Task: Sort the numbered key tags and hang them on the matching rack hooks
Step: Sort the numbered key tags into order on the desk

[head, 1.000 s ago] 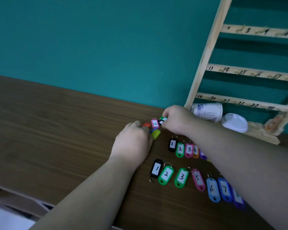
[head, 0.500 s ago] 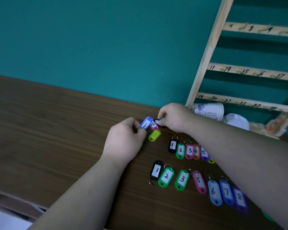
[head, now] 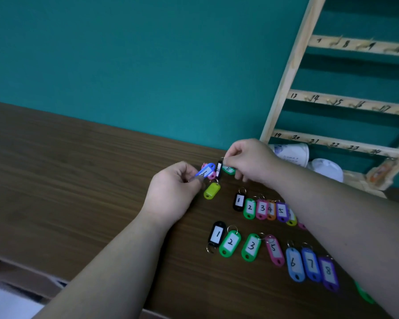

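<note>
- On the wooden tabletop [head: 67, 171], in the head view, the sorting is partly done: a near row of key tags runs black 1 [head: 217, 233], green 2 [head: 230, 243], green 3 [head: 251, 247], pink 5 [head: 274, 249], blue 6 [head: 294, 264], blue 7 [head: 311, 264], purple 8 [head: 328, 271], with no 4 between 3 and 5.
- Behind it a second row [head: 262, 207] reads 1 to 5, then passes under the right forearm; its far end is hidden.
- The left hand [head: 173, 192] pinches a blue tag marked 6 [head: 205, 172] between thumb and fingertips, raised just off the table.
- The right hand [head: 249, 161] is closed on the ring of a black tag [head: 219, 169]; a green tag [head: 228, 169] sits under its fingers, and I cannot tell whether it is held too.
- A pink tag [head: 211, 174] lies behind the blue one, and a yellow-green tag [head: 212, 191] rests face down just below, number unseen.
- I judge the small cluster between the hands still unsorted, so laying out is not finished.
- The wooden rack [head: 290, 72] leans at the right, its rails numbered by hand; every hook in sight is bare, so all the hanging remains.
- Behind the rack's lowest rail lie a tipped white paper cup [head: 293, 154] and a white lid [head: 326, 169].
- The wall [head: 148, 65] is plain teal; the light is dim, and the table's near edge shows at lower left.
</note>
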